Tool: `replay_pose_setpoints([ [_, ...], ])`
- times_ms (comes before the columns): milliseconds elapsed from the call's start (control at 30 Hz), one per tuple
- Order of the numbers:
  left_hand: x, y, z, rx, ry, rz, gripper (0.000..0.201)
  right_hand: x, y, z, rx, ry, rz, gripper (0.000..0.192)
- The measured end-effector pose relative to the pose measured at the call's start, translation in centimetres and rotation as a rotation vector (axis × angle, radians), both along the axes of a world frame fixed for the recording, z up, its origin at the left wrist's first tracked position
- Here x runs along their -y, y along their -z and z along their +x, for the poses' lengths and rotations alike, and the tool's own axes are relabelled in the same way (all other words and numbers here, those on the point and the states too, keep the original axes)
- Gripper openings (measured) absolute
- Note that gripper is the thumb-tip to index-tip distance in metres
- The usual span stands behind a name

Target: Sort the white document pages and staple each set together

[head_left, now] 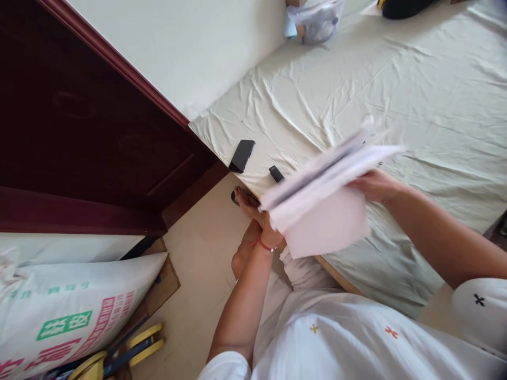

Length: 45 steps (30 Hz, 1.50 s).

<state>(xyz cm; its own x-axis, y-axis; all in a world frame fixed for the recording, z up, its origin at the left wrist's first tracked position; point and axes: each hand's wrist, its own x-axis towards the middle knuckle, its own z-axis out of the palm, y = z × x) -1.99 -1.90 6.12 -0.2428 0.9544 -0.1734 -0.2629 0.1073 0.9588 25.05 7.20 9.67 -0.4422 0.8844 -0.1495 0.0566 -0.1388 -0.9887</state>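
Observation:
A bundle of white paper sheets point(327, 219) is held up between both hands, over the edge of the cloth-covered surface. Motion blurs the sheets; they fan apart, with a dark strip showing between two layers. My left hand point(271, 231), below a red string bracelet, grips the near left end, its fingers mostly hidden behind the paper. At the opposite end my right hand point(374, 184) is closed on the edge of the sheets, its fingertips out of sight underneath. Just beyond the paper lie a small black object point(276, 173) and a black phone-like device point(242, 156).
A pale wrinkled sheet point(439, 100) covers the broad surface. A clear plastic bag point(319, 21) and a dark object point(407, 6) stand at its far side. To the left are a dark red door point(91, 111), a large printed white sack point(75, 311) and a yellow-and-blue item point(138, 348).

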Motion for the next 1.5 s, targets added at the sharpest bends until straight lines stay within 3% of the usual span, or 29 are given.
replay_pose_setpoints([
  [133, 2.2, 0.2, 1.1, 0.201, 0.058, -0.055, 0.051, 3.1, 1.6, 0.5, -0.039, -0.014, -0.322, 0.048],
  [300, 3.4, 2.3, 2.3, 0.341, -0.067, -0.205, 0.063, 6.1, 4.5, 1.9, 0.102, -0.139, -0.451, 0.047],
  [367, 3.7, 3.4, 2.8, 0.322, -0.087, -0.221, 0.065, 6.0, 4.8, 2.4, 0.235, -0.108, -0.32, 0.051],
  [400, 3.9, 3.8, 3.1, 0.309, -0.082, -0.222, 0.066, 5.7, 4.6, 2.6, 0.314, -0.027, -0.18, 0.051],
  [500, 4.4, 4.1, 4.1, 0.286, -0.007, -0.237, 0.065, 3.9, 2.8, 2.2, 0.571, 0.303, 0.452, 0.052],
  [567, 4.5, 3.8, 4.7, 0.292, 0.052, -0.258, 0.064, 2.8, 1.1, 0.9, 0.693, 0.253, 0.786, 0.048],
  [633, 4.6, 3.4, 5.2, 0.304, 0.087, -0.266, 0.064, 2.2, -0.3, -1.1, 0.7, -0.017, 0.929, 0.04],
  [700, 4.6, 3.2, 5.6, 0.315, 0.098, -0.26, 0.063, 2.0, -1.0, -3.3, 0.761, -0.213, 0.942, 0.039],
  [867, 4.6, 3.5, 5.8, 0.296, 0.088, -0.224, 0.063, 2.5, -1.7, -7.2, 0.827, -0.448, 0.857, 0.034],
  [1100, 4.0, 3.8, 5.3, 0.216, 0.054, -0.203, 0.061, 2.3, -2.4, -7.7, 0.819, -0.415, 0.818, 0.033],
  [1200, 3.7, 3.7, 5.2, 0.2, 0.099, -0.187, 0.054, 2.5, -1.8, -8.1, 0.742, -0.382, 1.03, 0.035],
  [1300, 3.7, 4.0, 5.1, 0.111, 0.099, -0.208, 0.042, 2.7, -1.5, -8.7, 0.693, -0.493, 1.257, 0.03],
  [1367, 3.8, 4.3, 5.1, 0.089, 0.109, -0.217, 0.038, 2.7, -1.6, -8.8, 0.733, -0.558, 1.282, 0.026],
  [1500, 4.1, 4.5, 5.2, 0.108, 0.152, -0.234, 0.037, 2.1, -1.8, -8.5, 0.764, -0.541, 1.245, 0.031],
])
